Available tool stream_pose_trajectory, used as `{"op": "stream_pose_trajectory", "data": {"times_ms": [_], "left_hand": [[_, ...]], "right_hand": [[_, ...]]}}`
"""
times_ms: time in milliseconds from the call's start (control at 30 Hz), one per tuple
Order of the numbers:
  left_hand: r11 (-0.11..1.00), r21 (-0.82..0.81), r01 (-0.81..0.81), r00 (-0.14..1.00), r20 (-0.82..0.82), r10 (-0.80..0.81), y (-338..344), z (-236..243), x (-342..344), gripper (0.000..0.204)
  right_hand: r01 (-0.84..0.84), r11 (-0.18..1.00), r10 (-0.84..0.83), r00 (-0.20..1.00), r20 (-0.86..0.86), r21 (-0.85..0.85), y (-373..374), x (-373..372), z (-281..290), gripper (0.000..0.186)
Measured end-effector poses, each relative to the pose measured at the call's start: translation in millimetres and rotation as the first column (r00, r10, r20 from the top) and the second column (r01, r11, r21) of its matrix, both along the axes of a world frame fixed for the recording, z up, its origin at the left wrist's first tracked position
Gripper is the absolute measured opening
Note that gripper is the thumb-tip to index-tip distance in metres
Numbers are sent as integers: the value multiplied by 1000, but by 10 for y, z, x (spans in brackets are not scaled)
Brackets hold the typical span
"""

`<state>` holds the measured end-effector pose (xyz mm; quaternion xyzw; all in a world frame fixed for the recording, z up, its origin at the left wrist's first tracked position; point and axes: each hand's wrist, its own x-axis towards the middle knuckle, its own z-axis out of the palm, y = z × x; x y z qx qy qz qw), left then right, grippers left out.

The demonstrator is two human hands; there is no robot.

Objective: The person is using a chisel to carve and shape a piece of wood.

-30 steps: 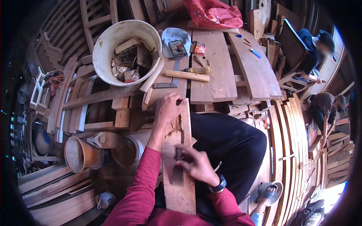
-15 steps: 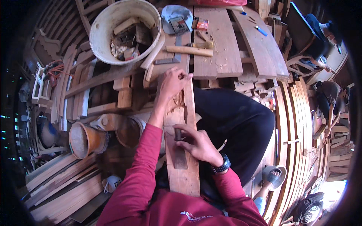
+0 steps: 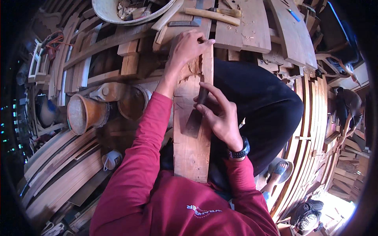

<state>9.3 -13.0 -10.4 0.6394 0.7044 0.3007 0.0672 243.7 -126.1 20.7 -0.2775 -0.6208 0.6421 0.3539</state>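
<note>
A long wooden board (image 3: pixel 189 157) with a rough, chipped recess in its far part stretches away from my body. My left hand (image 3: pixel 191 46) is curled over the far end of this board, its thumb side toward the right edge. Above the board's middle, my right hand (image 3: pixel 222 118) pinches a dark flat-bladed tool (image 3: pixel 193 125) between thumb and fingers. The tool slants, with its wide end low against the board and its narrow part up among my fingers. Its exact kind cannot be made out.
Past the board, a wooden bench (image 3: pixel 248 37) carries a mallet-like wooden handle (image 3: pixel 212 16), a chisel (image 3: pixel 183 23) and shavings. A white bucket (image 3: pixel 106 13) stands far left. Orange buckets (image 3: pixel 76 114) are at left. Stacked planks (image 3: pixel 311 118) lie right; another person (image 3: pixel 348 104) is beyond.
My right hand has turned and lifted, shifting the flat-bladed tool toward the board's right edge and tilting it. My left hand keeps its place on the board. The whole view has tipped downward.
</note>
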Motion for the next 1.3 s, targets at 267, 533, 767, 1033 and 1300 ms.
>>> {"op": "stream_pose_trajectory", "data": {"times_ms": [267,533,767,1033,1300], "left_hand": [[1000,19,5,1000,9,-5,-30,13,20,53],[1000,-3,-26,999,25,26,-35,10,28,52],[1000,-11,-13,1000,23,14,-44,30,40,53],[999,-23,-30,999,17,31,-56,42,30,53],[999,41,-30,998,-56,32,-36,-12,-12,53]], "right_hand": [[-28,1000,29,999,27,-12,-21,29,18,57],[-26,997,23,998,52,75,-44,15,-6,58],[-138,987,126,982,141,82,-61,16,46,61],[-148,979,125,978,166,137,-30,27,9,65],[-102,987,74,973,218,121,-4,51,32,74]]}}
